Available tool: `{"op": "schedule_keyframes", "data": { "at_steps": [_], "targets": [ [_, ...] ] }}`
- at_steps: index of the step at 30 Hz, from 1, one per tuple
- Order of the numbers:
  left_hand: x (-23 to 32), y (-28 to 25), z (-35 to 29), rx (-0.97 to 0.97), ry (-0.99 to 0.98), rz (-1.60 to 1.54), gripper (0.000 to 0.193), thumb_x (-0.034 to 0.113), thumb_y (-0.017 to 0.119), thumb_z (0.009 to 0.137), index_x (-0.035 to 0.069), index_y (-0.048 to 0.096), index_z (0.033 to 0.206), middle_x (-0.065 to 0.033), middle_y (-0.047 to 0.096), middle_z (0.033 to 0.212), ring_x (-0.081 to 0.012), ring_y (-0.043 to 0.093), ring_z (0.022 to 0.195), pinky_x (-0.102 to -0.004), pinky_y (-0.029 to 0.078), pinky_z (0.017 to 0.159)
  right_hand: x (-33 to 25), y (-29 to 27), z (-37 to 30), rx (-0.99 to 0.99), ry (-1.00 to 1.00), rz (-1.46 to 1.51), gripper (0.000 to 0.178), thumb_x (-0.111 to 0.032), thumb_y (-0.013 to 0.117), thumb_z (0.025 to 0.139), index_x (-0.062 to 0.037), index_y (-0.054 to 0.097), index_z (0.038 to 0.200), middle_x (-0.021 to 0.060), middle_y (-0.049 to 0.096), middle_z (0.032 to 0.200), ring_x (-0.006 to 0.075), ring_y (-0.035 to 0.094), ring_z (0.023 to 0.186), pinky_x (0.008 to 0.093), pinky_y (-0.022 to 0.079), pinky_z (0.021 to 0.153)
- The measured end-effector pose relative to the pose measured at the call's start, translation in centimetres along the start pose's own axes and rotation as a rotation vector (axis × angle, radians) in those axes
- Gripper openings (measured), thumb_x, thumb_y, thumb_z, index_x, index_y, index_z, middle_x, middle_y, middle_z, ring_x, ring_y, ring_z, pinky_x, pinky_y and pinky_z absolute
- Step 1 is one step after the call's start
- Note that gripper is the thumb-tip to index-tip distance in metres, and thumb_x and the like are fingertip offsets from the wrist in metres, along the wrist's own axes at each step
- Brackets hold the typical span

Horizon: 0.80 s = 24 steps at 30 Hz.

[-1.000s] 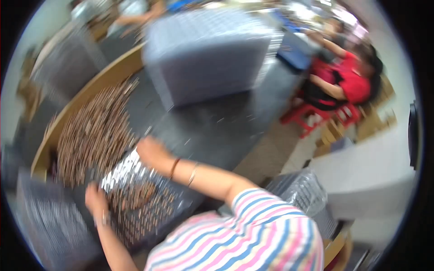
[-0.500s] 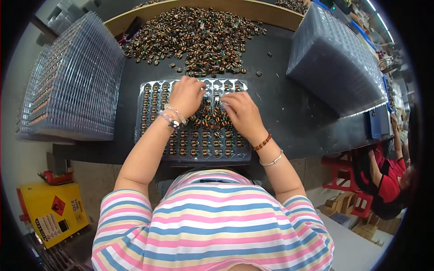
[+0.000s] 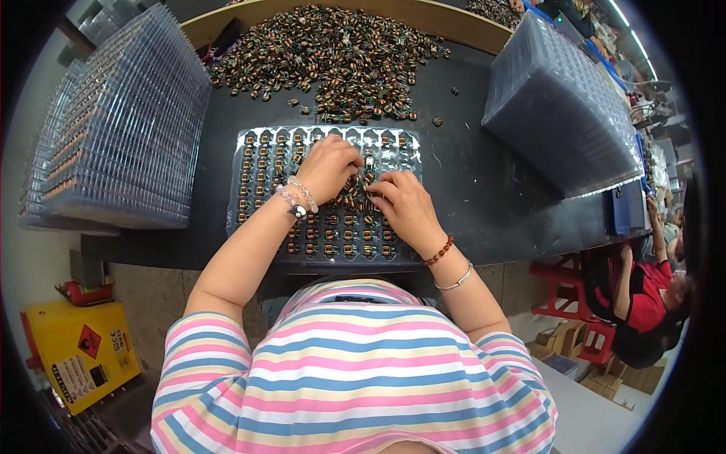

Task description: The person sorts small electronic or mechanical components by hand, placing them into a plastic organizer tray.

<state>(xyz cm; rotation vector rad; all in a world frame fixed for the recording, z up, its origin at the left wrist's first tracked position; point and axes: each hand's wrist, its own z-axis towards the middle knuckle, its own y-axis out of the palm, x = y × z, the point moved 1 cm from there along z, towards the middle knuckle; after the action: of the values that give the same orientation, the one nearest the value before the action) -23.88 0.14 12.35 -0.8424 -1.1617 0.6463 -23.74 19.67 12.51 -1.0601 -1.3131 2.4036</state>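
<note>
A clear plastic tray point(image 3: 240, 181) lies before me, with small copper-wound coils point(image 3: 263, 153) in many of its pockets. A loose heap of the same coils point(image 3: 354, 198) rests on the middle of the tray, partly covered by my hands. My left hand point(image 3: 330, 169) is over the heap from the left, thumb and fingers pinched at its upper part. At the heap's right side my right hand point(image 3: 408, 206) has its thumb and fingertips drawn together, pointing left. Whatever lies between the fingertips of either hand is too small to make out.
A large pile of coils point(image 3: 325, 57) spreads behind the tray, against a wooden rail point(image 3: 423, 19). Tall stacks of clear trays stand left point(image 3: 128, 121) and right point(image 3: 556, 113) on the black table point(image 3: 469, 204). A co-worker in red point(image 3: 650, 291) sits at far right.
My left hand has moved right and a little nearer, from the tray's far rows to the heap. My right hand has come slightly nearer, its fingers lower at the heap's edge.
</note>
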Motion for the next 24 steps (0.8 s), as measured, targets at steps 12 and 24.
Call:
{"op": "schedule_keyframes", "data": {
  "at_steps": [12,24],
  "targets": [
    [-0.3,-1.3,0.0,-0.149,0.043,0.036,0.012,0.015,0.073,0.073,0.009,0.068,0.082,-0.0075,0.065,0.087,-0.0275,0.056,0.093,-0.0392,0.046,0.083,0.1,-0.3,0.3,-0.021,0.006,0.028,0.012,-0.006,0.065,0.079,-0.0069,0.063,0.09,0.0066,0.062,0.089,0.0271,0.057,0.086,0.0369,0.048,0.074],
    [-3.1,-1.0,4.3,0.064,-0.226,-0.216,0.018,0.02,0.065,0.082,0.006,0.07,0.092,-0.0111,0.069,0.084,-0.0291,0.065,0.082,-0.0395,0.05,0.075,-0.3,-0.4,-0.3,0.118,0.077,0.08,0.018,-0.002,0.06,0.085,-0.0034,0.063,0.102,0.0117,0.062,0.095,0.0261,0.063,0.08,0.0331,0.05,0.068]
  ]
}}
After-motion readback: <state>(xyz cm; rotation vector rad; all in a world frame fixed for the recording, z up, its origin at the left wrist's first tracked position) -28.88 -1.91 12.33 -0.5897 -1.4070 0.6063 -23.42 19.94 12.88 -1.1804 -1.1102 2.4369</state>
